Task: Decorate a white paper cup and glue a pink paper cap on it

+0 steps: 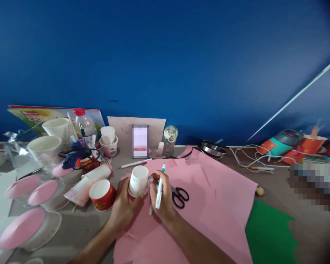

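Note:
A white paper cup [139, 179] stands upside down in front of me, with a small light-blue mark on its side. My left hand [125, 203] is closed around the cup's lower left, near its rim. To its right, my right hand [162, 198] grips a white marker [159, 192] with a teal end pointing up and away. Something slim and greyish also shows by the right fingers; I cannot make out what it is. Black-handled scissors [180, 197] lie just right of this hand on pink paper [203, 220].
A red paper cup [102, 194] and several pink-topped cups [23, 227] crowd the left side. Behind stand a phone [140, 142], a glass jar [170, 139] and a red-capped bottle [84, 124]. Green paper [269, 234], white cables [243, 157] and a teal bottle [277, 143] are at right.

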The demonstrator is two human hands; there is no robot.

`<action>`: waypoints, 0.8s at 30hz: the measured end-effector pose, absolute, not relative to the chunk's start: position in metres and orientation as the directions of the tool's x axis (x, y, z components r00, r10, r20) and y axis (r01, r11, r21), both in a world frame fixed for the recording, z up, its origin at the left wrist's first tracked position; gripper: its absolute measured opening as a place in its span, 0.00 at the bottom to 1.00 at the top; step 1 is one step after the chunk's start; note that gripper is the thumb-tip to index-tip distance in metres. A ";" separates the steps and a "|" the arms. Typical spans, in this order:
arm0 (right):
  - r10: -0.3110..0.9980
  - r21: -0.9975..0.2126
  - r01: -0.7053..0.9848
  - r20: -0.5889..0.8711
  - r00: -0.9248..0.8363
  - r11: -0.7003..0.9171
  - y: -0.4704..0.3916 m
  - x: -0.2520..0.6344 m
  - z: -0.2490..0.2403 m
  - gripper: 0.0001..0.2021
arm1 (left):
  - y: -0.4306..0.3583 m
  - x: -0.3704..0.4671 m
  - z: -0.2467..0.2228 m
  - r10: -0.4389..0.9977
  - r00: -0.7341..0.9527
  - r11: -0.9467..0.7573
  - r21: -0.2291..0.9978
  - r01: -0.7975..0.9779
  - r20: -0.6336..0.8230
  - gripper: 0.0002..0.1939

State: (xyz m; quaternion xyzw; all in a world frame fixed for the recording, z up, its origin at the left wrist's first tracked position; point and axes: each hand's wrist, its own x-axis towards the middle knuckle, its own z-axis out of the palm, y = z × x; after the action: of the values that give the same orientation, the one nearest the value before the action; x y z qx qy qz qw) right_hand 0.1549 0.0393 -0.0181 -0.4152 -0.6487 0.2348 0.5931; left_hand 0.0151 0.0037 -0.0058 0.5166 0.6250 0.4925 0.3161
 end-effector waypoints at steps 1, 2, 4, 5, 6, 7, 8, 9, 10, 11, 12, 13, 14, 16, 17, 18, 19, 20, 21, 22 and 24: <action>0.817 -0.797 0.262 0.575 0.052 0.544 0.040 0.156 -0.019 0.15 | 0.004 0.016 -0.008 0.959 -0.261 -0.011 0.940 0.341 0.106 0.29; 0.817 -0.797 0.264 0.574 0.051 0.543 0.040 0.156 -0.019 0.15 | 0.004 0.016 -0.011 0.959 -0.264 -0.004 0.940 0.342 0.100 0.32; 0.821 -0.799 0.262 0.569 0.040 0.541 0.041 0.157 -0.019 0.15 | 0.004 0.017 -0.015 0.952 -0.288 -0.004 0.940 0.340 0.108 0.35; 0.824 -0.803 0.258 0.565 0.040 0.538 0.041 0.157 -0.019 0.14 | 0.004 0.017 -0.017 0.946 -0.301 -0.010 0.941 0.339 0.119 0.35; 0.826 -0.807 0.251 0.562 0.046 0.535 0.041 0.156 -0.019 0.13 | 0.005 0.017 -0.017 0.941 -0.313 -0.016 0.942 0.335 0.127 0.34; 0.828 -0.812 0.242 0.558 0.056 0.531 0.042 0.156 -0.019 0.12 | 0.005 0.017 -0.017 0.937 -0.326 -0.016 0.945 0.326 0.128 0.33; 0.830 -0.818 0.232 0.554 0.068 0.527 0.042 0.155 -0.018 0.12 | 0.005 0.017 -0.017 0.932 -0.340 -0.014 0.948 0.318 0.128 0.31; 0.831 -0.822 0.224 0.550 0.076 0.524 0.042 0.155 -0.018 0.12 | 0.005 0.017 -0.016 0.925 -0.356 -0.013 0.948 0.318 0.132 0.30; 0.832 -0.824 0.216 0.549 0.079 0.524 0.042 0.155 -0.017 0.12 | 0.004 0.016 -0.014 0.916 -0.373 -0.019 0.944 0.330 0.149 0.28; 0.831 -0.824 0.208 0.550 0.078 0.526 0.042 0.154 -0.017 0.12 | 0.003 0.016 -0.013 0.902 -0.391 -0.035 0.935 0.354 0.182 0.27; 0.830 -0.823 0.201 0.553 0.074 0.531 0.041 0.154 -0.016 0.12 | 0.001 0.016 -0.012 0.883 -0.408 -0.063 0.919 0.390 0.234 0.25; 0.827 -0.821 0.195 0.558 0.069 0.537 0.040 0.154 -0.016 0.13 | -0.001 0.015 -0.011 0.858 -0.419 -0.101 0.896 0.431 0.298 0.23; 0.824 -0.817 0.191 0.563 0.061 0.544 0.039 0.154 -0.015 0.13 | -0.003 0.015 -0.010 0.828 -0.422 -0.148 0.870 0.470 0.369 0.22; 0.826 -0.818 0.183 0.562 0.052 0.545 0.036 0.154 -0.015 0.13 | -0.009 0.015 -0.009 0.786 -0.393 -0.243 0.822 0.514 0.478 0.19; 0.830 -0.823 0.179 0.555 0.049 0.539 0.034 0.154 -0.016 0.13 | -0.013 0.015 -0.008 0.781 -0.363 -0.286 0.808 0.516 0.509 0.17; 0.836 -0.829 0.176 0.546 0.050 0.531 0.033 0.154 -0.016 0.14 | -0.016 0.016 -0.007 0.794 -0.318 -0.322 0.802 0.503 0.518 0.14; 0.840 -0.835 0.172 0.539 0.057 0.523 0.031 0.154 -0.016 0.15 | -0.019 0.017 -0.006 0.821 -0.263 -0.346 0.809 0.476 0.506 0.10; 0.842 -0.838 0.167 0.535 0.066 0.520 0.030 0.153 -0.017 0.16 | -0.022 0.019 -0.005 0.854 -0.204 -0.359 0.825 0.437 0.479 0.07; 0.841 -0.838 0.160 0.537 0.073 0.521 0.028 0.153 -0.016 0.16 | -0.023 0.022 -0.004 0.895 -0.136 -0.348 0.855 0.385 0.426 0.04; 0.837 -0.835 0.153 0.543 0.070 0.529 0.027 0.154 -0.016 0.16 | -0.024 0.024 -0.002 0.930 -0.092 -0.311 0.894 0.323 0.357 0.04; 0.820 -0.817 0.139 0.570 0.047 0.560 0.025 0.154 -0.013 0.15 | -0.023 0.029 -0.001 0.980 -0.052 -0.184 0.971 0.154 0.194 0.08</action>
State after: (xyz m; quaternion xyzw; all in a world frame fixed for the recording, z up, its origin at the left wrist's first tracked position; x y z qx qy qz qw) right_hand 0.1539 0.0252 -0.0134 -0.3793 -0.6324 0.2763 0.6163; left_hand 0.0286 -0.0226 -0.0012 0.5642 0.5025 0.5230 0.3945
